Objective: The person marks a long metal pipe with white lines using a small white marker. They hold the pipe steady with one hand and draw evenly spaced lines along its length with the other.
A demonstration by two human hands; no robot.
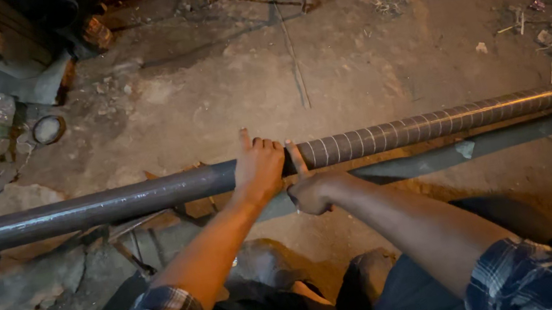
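Steel pipe (151, 195) is being pinned flat by the left hand (260, 170) while the curled right hand (310, 190), pinching a marking stick (297, 159), is best kept square to the evenly spaced rings.

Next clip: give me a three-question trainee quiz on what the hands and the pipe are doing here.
1. True or false: the left hand rests flat on the metal pipe.
2. Which stretch of the pipe bears pale marked rings: A) right of the hands, B) left of the hands?
3. What does the right hand press to the pipe?

Key: 1 true; 2 A; 3 a thin pale marking stick, chalk perhaps.
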